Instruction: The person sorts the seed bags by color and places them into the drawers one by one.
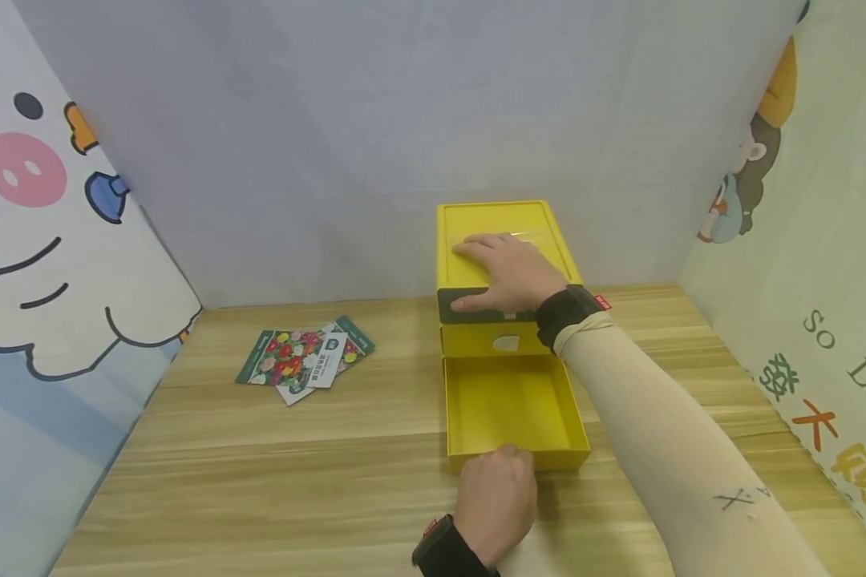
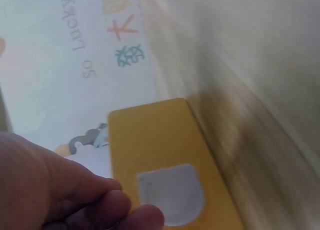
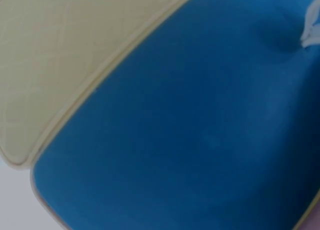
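A yellow drawer box with a dark front band stands at the back of the table. Its lower drawer is pulled out toward me, the bare yellow floor and walls inside showing. At the drawer's front edge my left hand pinches the rim with curled fingers. In the left wrist view, those fingertips are beside a pale half-round patch on the yellow front. My right hand rests on the box top, fingers spread, thumb over the dark band. The right wrist view does not show the hand.
Several overlapping packets printed with colourful flowers lie on the wooden table, left of the box. A grey cloth wall stands behind, with printed panels on both sides. A blue surface fills most of the right wrist view.
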